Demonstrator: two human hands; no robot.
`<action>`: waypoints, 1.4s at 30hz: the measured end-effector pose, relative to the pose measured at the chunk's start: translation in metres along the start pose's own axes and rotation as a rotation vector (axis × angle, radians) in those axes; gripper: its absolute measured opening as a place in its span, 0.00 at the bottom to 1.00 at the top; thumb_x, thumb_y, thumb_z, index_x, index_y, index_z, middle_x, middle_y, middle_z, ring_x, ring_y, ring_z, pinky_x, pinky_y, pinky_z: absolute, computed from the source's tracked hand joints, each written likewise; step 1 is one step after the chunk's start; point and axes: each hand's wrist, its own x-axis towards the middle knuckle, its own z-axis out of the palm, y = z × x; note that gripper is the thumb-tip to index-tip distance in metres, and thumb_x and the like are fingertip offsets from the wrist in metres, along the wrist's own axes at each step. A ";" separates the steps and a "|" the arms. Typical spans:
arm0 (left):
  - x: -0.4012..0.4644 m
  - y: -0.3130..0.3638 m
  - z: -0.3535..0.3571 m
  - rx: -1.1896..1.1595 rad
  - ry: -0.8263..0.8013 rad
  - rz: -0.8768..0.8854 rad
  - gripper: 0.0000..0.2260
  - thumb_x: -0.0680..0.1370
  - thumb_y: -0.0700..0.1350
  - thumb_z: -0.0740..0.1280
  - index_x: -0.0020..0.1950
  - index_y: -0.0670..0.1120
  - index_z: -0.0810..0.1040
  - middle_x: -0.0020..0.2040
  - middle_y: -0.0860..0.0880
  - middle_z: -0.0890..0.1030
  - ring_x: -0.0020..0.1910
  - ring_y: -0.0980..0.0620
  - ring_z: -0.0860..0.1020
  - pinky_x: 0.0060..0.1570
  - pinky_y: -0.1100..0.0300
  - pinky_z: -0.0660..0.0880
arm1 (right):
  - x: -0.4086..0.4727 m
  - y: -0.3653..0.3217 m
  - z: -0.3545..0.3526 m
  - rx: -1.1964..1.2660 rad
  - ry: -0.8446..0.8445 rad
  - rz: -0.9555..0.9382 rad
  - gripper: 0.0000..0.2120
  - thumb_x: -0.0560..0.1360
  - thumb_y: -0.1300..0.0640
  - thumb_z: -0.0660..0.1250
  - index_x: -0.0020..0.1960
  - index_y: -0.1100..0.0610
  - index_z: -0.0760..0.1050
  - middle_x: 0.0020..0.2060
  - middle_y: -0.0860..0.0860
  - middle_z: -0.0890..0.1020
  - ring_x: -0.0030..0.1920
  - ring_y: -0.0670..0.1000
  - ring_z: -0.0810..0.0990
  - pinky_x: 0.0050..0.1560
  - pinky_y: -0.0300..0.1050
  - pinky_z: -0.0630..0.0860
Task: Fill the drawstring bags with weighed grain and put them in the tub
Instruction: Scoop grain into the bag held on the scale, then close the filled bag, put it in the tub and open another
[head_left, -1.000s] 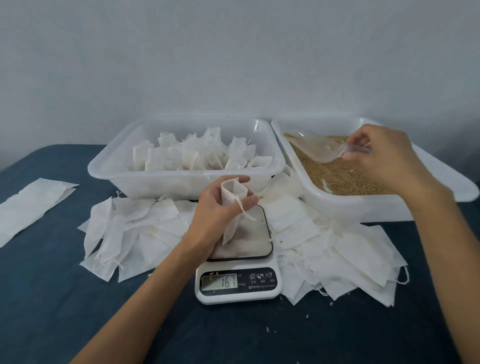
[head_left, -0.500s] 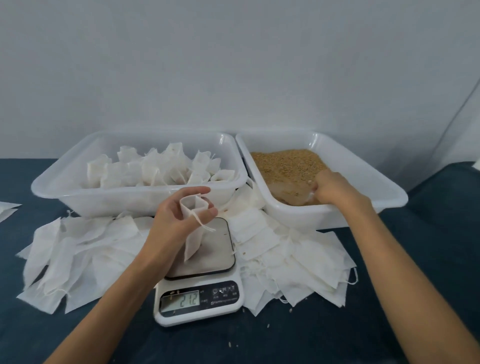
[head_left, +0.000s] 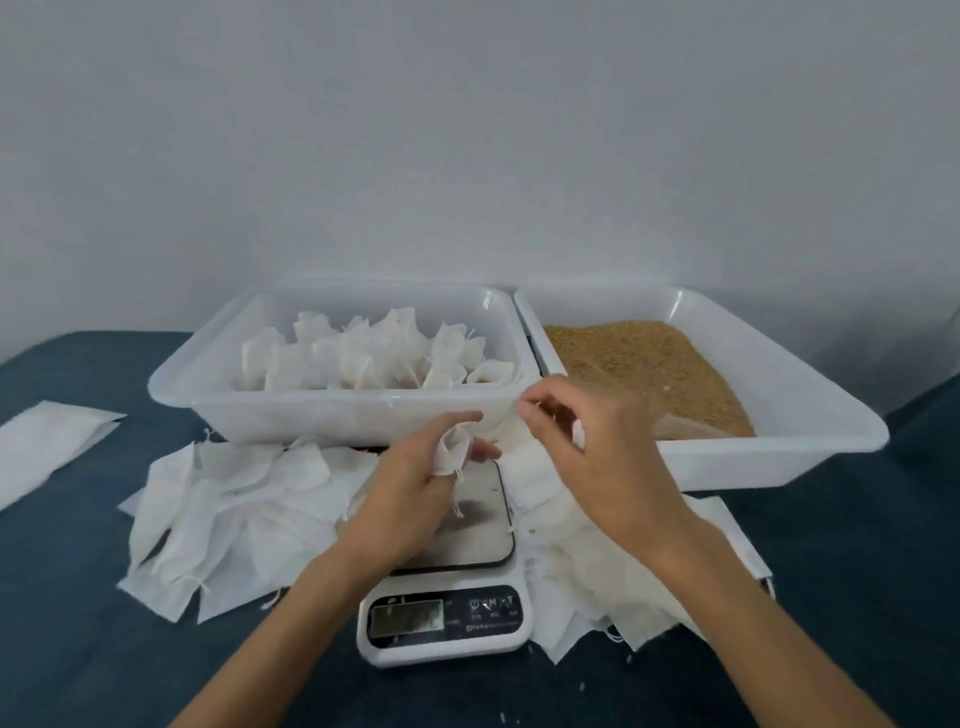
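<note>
My left hand (head_left: 410, 483) holds a small white drawstring bag (head_left: 451, 451) upright over the steel plate of the digital scale (head_left: 447, 618). Just right of the bag, my right hand (head_left: 592, 457) hovers with its fingers spread and curled, and I see nothing in it. The right tub (head_left: 779, 457) holds brown grain (head_left: 644, 358). A clear scoop (head_left: 685, 422) lies in the grain at the tub's near side. In the left tub (head_left: 311, 410) stand several filled bags (head_left: 374, 353). The scale's reading is blurred.
Flat empty bags are heaped left of the scale (head_left: 228, 514) and to its right (head_left: 597, 577), partly under my right forearm. A white sheet (head_left: 47, 441) lies at the far left of the blue cloth (head_left: 104, 649). A few stray grains dot the cloth near the scale.
My right hand has left the scoop in the grain tub and come left to the bag. My left hand has kept the bag over the scale.
</note>
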 end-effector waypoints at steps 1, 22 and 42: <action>-0.001 0.002 0.000 0.041 0.014 0.002 0.17 0.85 0.35 0.59 0.67 0.50 0.79 0.39 0.63 0.84 0.43 0.64 0.82 0.41 0.57 0.80 | -0.009 -0.008 0.009 0.079 -0.021 -0.019 0.04 0.81 0.53 0.67 0.49 0.49 0.80 0.35 0.40 0.79 0.36 0.47 0.79 0.38 0.43 0.75; 0.202 0.026 0.027 0.694 -0.036 -0.213 0.24 0.83 0.39 0.65 0.30 0.48 0.58 0.30 0.48 0.63 0.35 0.41 0.70 0.38 0.52 0.67 | -0.023 0.025 0.033 0.412 0.190 0.207 0.05 0.81 0.50 0.68 0.46 0.45 0.79 0.25 0.48 0.78 0.25 0.48 0.76 0.32 0.32 0.68; 0.028 0.011 0.069 0.829 -0.186 0.213 0.15 0.79 0.57 0.72 0.61 0.50 0.82 0.52 0.54 0.78 0.54 0.51 0.74 0.58 0.52 0.67 | -0.010 0.035 -0.007 0.612 0.537 0.326 0.07 0.82 0.56 0.68 0.47 0.58 0.80 0.24 0.54 0.77 0.23 0.52 0.74 0.27 0.37 0.69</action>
